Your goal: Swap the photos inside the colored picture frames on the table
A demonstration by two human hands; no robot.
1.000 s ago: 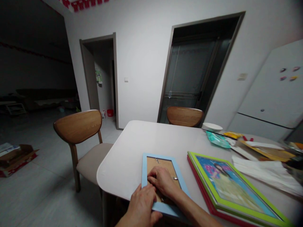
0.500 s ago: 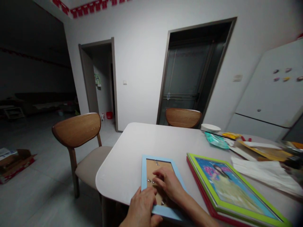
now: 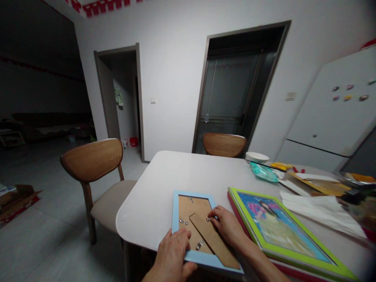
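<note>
A light blue picture frame [image 3: 175, 207] lies face down near the table's front edge, its brown backing board [image 3: 188, 207] and stand leg [image 3: 211, 239] showing. My left hand [image 3: 173, 250] grips the frame's lower left corner, fingers over the side and thumb at the near edge. At the right side, the fingertips of my right hand [image 3: 227, 225] pinch a small metal clip [image 3: 208, 219]. More metal clips sit along the other sides, one of them [image 3: 199, 245] near the bottom. Close by my right forearm, a green picture frame [image 3: 246, 215] rests face up on a red one.
The white table [image 3: 190, 168] has a rounded left corner. On its right side lie white sheets [image 3: 320, 211], a teal packet [image 3: 263, 171] and a white bowl [image 3: 257, 157]. Wooden chairs stand at the left [image 3: 94, 160] and far side [image 3: 225, 145].
My right hand has moved from the middle of the blue frame to its right side, uncovering the stand leg. My left hand keeps its hold on the corner. The view has shifted slightly.
</note>
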